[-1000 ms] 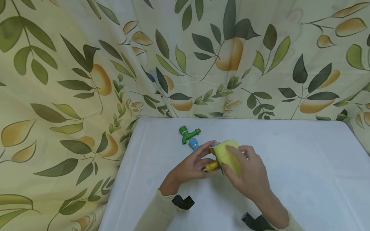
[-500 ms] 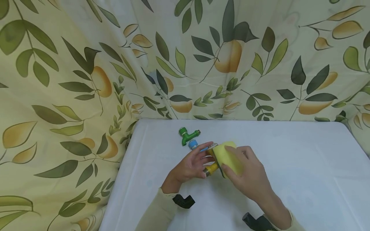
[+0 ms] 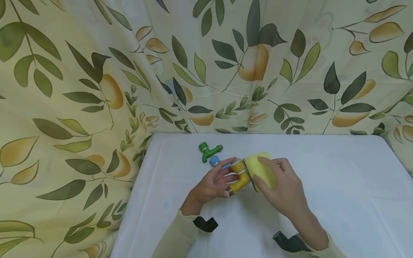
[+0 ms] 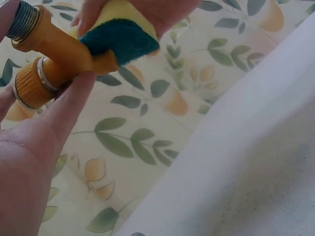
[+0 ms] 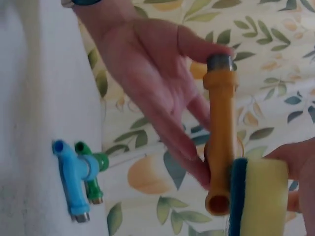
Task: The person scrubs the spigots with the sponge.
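Note:
My left hand holds a yellow plastic tap by its ends, the thumb at the threaded metal end and fingertips at the other side. The right hand grips a yellow sponge with a dark green scouring layer. In the left wrist view, that scouring layer faces the tap. From the right wrist, the sponge sits right beside the tap's lower end; whether they touch is hard to tell. The right fingertips are partly hidden behind the sponge.
A green tap and a blue tap lie close together on the white table, beyond the left hand, which partly covers the blue one. A leaf-patterned curtain hangs behind the table and along its left side.
The sponge and right hand have shifted slightly right and up, uncovering more of the yellow tap. The left fingers have spread a little. The green and blue taps lie as before.

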Demonstrator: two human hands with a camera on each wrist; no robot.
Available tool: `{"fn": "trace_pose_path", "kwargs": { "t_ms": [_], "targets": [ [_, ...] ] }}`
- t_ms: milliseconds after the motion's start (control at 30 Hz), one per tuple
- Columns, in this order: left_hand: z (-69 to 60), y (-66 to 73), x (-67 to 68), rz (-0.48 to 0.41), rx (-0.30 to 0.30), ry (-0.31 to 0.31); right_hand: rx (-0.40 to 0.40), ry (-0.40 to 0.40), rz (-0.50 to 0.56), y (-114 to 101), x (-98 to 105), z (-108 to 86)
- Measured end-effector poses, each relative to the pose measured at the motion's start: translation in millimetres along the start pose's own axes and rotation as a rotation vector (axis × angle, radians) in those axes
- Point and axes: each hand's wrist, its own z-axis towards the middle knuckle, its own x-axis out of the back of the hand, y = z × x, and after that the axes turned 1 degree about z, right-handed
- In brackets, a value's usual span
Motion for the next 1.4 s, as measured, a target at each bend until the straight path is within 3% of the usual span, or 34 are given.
{"fn": "trace_pose_path", "kwargs": {
  "t_ms": [133,300,467,633,800,933,1100,1167,1300,1400],
  "targets": [
    [0.3,0.7,-0.8,0.007,-0.006,0.015,0.041,-0.038,0.02,-1.2,-0.3,-1.5],
    [0.5,1.7,-1.9,0.011,-0.009,0.015,0.067,0.026,-0.004,-1.5,0.6,1.5],
    [1.0,2.2,-2.6,0.02,-0.017,0.012,0.112,-0.008,0.034,-2.9,0.6,0.3],
    [0.6,1.6,-2.9,0.042,-0.016,0.003,0.065,0.016,0.015,-1.5,0.0,3.6],
    [-1.6,0.8,-3.0,0.083,-0.03,-0.011,0.121,-0.028,0.033,-3.5,1.1,6.7],
    [-0.9,0.5,-3.5,0.109,-0.036,0.007,0.108,-0.014,0.039,-6.3,0.8,8.7],
    [0.0,0.7,-2.9,0.143,-0.073,0.075,0.254,-0.143,0.228,-11.3,0.6,-0.6],
    [-0.4,0.7,-2.5,0.146,-0.09,0.094,0.308,-0.154,0.268,-11.6,-0.7,-3.8],
    [-1.1,1.0,-3.5,0.113,-0.109,0.085,0.388,-0.099,0.243,-9.3,-3.6,-6.8],
    [-1.0,2.3,-5.3,0.08,-0.127,0.075,0.383,-0.04,0.194,-5.9,-4.0,-6.5]
  ]
}}
